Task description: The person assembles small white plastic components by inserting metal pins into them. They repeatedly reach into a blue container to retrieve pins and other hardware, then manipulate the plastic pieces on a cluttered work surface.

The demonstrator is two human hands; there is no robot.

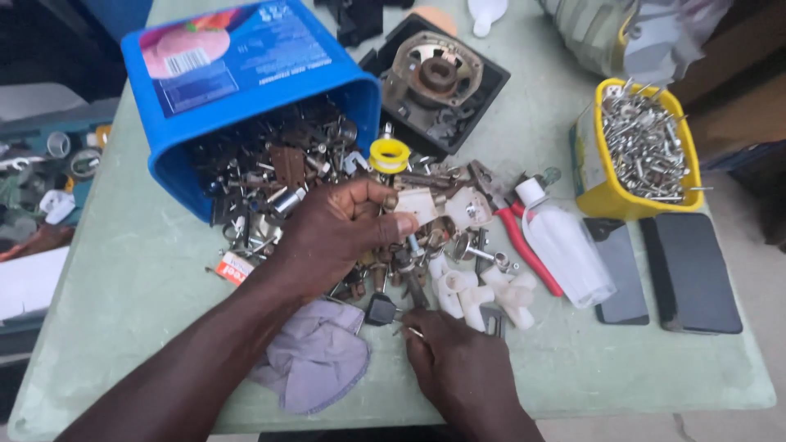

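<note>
left hand (340, 233): mine, lying on the heap of small metal parts (327, 196), fingers curled, thumb and forefinger pinching a small bolt.
right hand (463, 368): near the table's (131, 270) front edge, fingertips closed on a thin screw, just beside a small black plug.
heap: mid-table, spilling out of the tipped blue tub (237, 78).
near things: grey cloth (315, 356), white plastic fittings (483, 295), clear bottle (565, 250).
risk: i judge that stirring the heap could roll loose pieces toward the front edge.
</note>
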